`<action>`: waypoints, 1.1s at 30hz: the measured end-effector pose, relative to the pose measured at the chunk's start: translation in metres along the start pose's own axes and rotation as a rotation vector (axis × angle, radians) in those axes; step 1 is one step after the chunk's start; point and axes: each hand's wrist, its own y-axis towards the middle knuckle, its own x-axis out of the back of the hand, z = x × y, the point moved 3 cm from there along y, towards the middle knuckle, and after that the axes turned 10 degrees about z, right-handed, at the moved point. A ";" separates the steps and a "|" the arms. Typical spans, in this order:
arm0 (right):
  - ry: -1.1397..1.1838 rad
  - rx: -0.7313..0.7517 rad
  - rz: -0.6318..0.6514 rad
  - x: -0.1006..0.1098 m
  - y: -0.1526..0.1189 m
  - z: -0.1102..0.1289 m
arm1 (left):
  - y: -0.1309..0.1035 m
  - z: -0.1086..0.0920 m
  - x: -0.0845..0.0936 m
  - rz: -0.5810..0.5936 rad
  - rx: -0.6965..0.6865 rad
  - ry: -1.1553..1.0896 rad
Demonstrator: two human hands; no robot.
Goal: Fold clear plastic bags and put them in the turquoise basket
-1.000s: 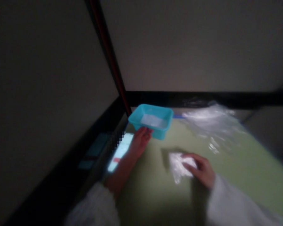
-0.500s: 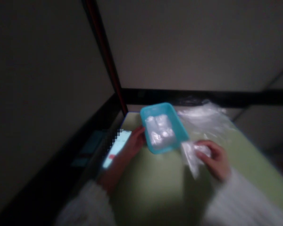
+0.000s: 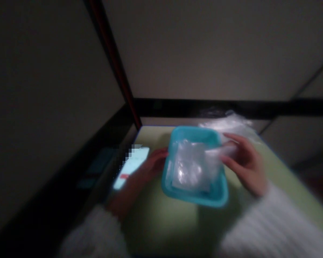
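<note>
A turquoise plastic tray [image 3: 193, 202] sits in front of me, tilted somewhat toward me. Inside it lie clear plastic packets [image 3: 191, 172], shiny and flat; their contents are too blurred to make out. My left hand [image 3: 157, 161] is at the tray's left side, fingers closed on its rim, with the fingertips partly hidden. Over the tray's right rim, my right hand [image 3: 244, 161] pinches a crumpled clear plastic bag [image 3: 218, 156] between thumb and fingers. That bag is smeared by motion.
Loose clear plastic sheeting [image 3: 228, 123] lies at the far right of the green tabletop [image 3: 161, 229]. By the left edge is a lit phone screen [image 3: 131, 166], partly pixelated. Pale walls with dark trim stand behind and to the left.
The tray has come nearer and turned, now more square to me. My right hand has moved up, bringing the plastic bag from beside the tray to over its right rim.
</note>
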 end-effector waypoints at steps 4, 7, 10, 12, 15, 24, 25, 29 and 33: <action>0.014 0.026 0.094 -0.007 0.010 0.007 | 0.000 0.008 0.004 0.046 0.109 -0.066; -0.055 0.018 0.104 -0.008 0.012 0.008 | 0.000 0.010 0.006 0.067 0.128 -0.074; -0.033 0.000 0.170 -0.010 0.011 0.007 | -0.001 0.011 0.006 0.091 0.159 -0.071; -0.015 0.022 0.232 -0.012 0.011 0.008 | -0.001 0.013 0.007 0.117 0.170 -0.059; -0.019 0.070 0.340 -0.013 0.011 0.011 | -0.001 0.015 0.010 0.141 0.169 -0.039; 0.076 0.140 0.861 -0.022 0.015 0.018 | 0.003 0.019 0.020 0.097 0.179 -0.025; 0.093 0.145 0.904 -0.024 0.015 0.018 | 0.003 0.018 0.018 0.095 0.177 -0.028; 0.019 0.148 0.981 -0.033 0.015 0.012 | 0.004 0.015 0.008 0.124 0.199 -0.040; -0.155 0.141 1.009 -0.041 0.013 0.002 | 0.004 0.018 0.013 0.091 0.193 -0.052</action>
